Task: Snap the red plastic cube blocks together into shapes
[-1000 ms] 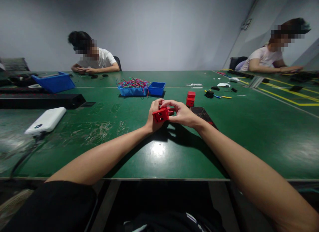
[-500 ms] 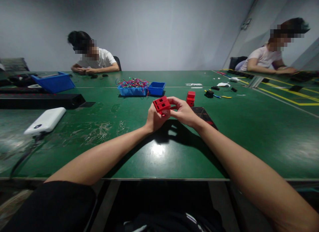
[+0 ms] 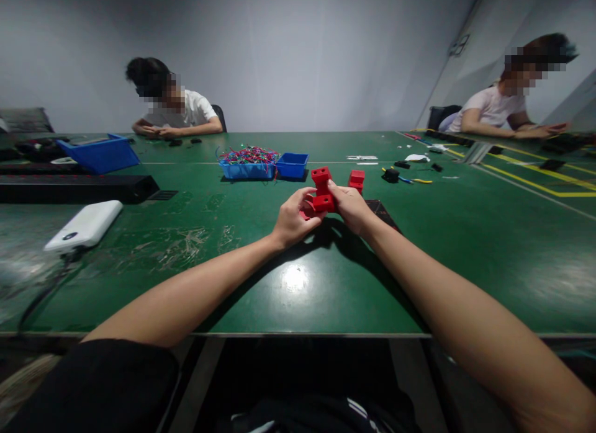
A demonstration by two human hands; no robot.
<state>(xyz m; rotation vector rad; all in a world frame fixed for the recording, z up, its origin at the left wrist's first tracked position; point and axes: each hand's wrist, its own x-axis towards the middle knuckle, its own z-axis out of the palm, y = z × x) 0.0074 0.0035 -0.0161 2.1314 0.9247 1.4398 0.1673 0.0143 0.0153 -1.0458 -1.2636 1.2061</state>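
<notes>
A red block-shaped part (image 3: 323,190) with small square holes is held up above the green table (image 3: 261,296), between my two hands. My left hand (image 3: 294,219) has its fingers curled round the part's lower left side. From the right, my right hand (image 3: 350,206) grips it, the thumb against its side. A second red part (image 3: 356,180) stands just behind my right hand. The dark flat box (image 3: 384,214) lies beside and partly behind my right hand and wrist.
Beyond my hands are a blue tray of coloured wires (image 3: 249,167) and a smaller blue bin (image 3: 292,166). Pliers (image 3: 414,181) lie at right. At left are a white power bank (image 3: 86,225) and a long black box (image 3: 79,188). Two people sit across.
The red part has been turned and moved right; it now shows a notched side. My right hand has changed its grip. The person at right has raised a hand slightly.
</notes>
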